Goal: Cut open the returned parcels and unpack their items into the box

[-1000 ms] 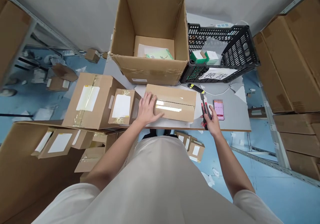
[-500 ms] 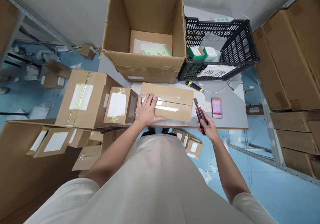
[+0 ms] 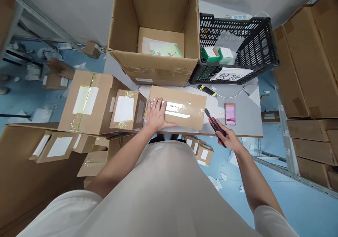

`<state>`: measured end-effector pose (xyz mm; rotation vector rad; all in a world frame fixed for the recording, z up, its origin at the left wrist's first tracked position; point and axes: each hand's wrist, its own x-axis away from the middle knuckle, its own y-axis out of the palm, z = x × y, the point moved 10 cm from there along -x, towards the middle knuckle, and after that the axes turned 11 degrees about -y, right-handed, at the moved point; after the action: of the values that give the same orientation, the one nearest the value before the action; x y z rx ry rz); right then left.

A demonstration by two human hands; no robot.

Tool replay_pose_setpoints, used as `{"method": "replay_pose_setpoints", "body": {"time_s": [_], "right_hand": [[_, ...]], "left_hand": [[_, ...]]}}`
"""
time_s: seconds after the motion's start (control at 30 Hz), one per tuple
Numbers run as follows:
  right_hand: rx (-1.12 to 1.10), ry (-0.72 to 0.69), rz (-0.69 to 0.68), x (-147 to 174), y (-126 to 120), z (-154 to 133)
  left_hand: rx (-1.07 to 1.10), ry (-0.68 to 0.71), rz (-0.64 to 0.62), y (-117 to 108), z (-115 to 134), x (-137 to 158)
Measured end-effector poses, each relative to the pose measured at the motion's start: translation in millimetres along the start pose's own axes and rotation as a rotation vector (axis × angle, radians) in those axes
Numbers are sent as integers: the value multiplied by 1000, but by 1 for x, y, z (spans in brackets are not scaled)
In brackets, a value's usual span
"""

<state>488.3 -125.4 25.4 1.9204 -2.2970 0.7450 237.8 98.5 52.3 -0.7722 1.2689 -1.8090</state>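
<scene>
Left hand spread open on the box, right hand gripping a knife beside it; a slip could cut the left hand

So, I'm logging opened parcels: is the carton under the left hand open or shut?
The carton is shut: its top lies flat, clear tape along it.

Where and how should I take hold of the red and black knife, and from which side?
The red-and-black knife is probably best held by its handle, coming from the near right, where the right grip holds it. Its narrow body slants away to the left, with the metal end toward the taped box, so the handle looks safer.
</scene>
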Motion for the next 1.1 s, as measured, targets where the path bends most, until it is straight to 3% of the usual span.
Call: {"method": "replay_pose_setpoints", "body": {"time_s": [0.23, 0.4, 0.5, 0.67, 0.87, 1.0, 1.1], "right_hand": [[-60, 33, 37, 21, 8, 10], [-37, 40, -74, 42, 37, 20], [-26, 46, -54, 51, 45, 27], [24, 118, 18, 59, 31, 30], [-95, 282, -113, 75, 1, 24], [-235, 328, -183, 87, -12, 35], [-350, 223, 125, 68, -19, 44]], "left_hand": [[-4, 9, -22, 3, 0, -1], [20, 4, -26, 2, 1, -2], [33, 21, -26, 1, 2, -2], [44, 47, -29, 0, 1, 0], [43, 82, -26, -11, 1, 7], [129, -34, 67, -28, -32, 22], [365, -218, 114, -17, -77, 37]]}}
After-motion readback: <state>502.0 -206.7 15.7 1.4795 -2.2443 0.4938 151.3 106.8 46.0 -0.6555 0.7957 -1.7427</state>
